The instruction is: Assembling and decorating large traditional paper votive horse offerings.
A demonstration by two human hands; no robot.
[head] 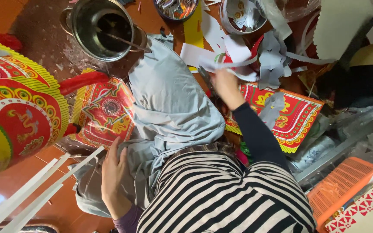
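**Right hand lifts paper strips above the grey cloth**

Landmark: the grey cloth (pixel 169 108) draped over the person's lap, mid-frame. Just past its far-right edge, the right hand (pixel 226 86) is closed around a bunch of white and grey paper strips (pixel 234 64), holding them raised. To do this well, I judge the grip should stay near the bunch's middle, so the loose ends do not snag the cut paper scraps (pixel 273 60) beside them.

At the cloth's near-left edge, the left hand (pixel 114 177) lies flat and spread, holding nothing, pinning the fabric.

Room is tight: a red-and-gold printed sheet (pixel 104 112) touches the cloth's left edge, another printed sheet (pixel 290 116) lies to its right, and a steel pot (pixel 102 28) stands beyond its far-left corner. Bare floor (pixel 65 207) opens near-left of the cloth, partly crossed by long white strips (pixel 35 194).
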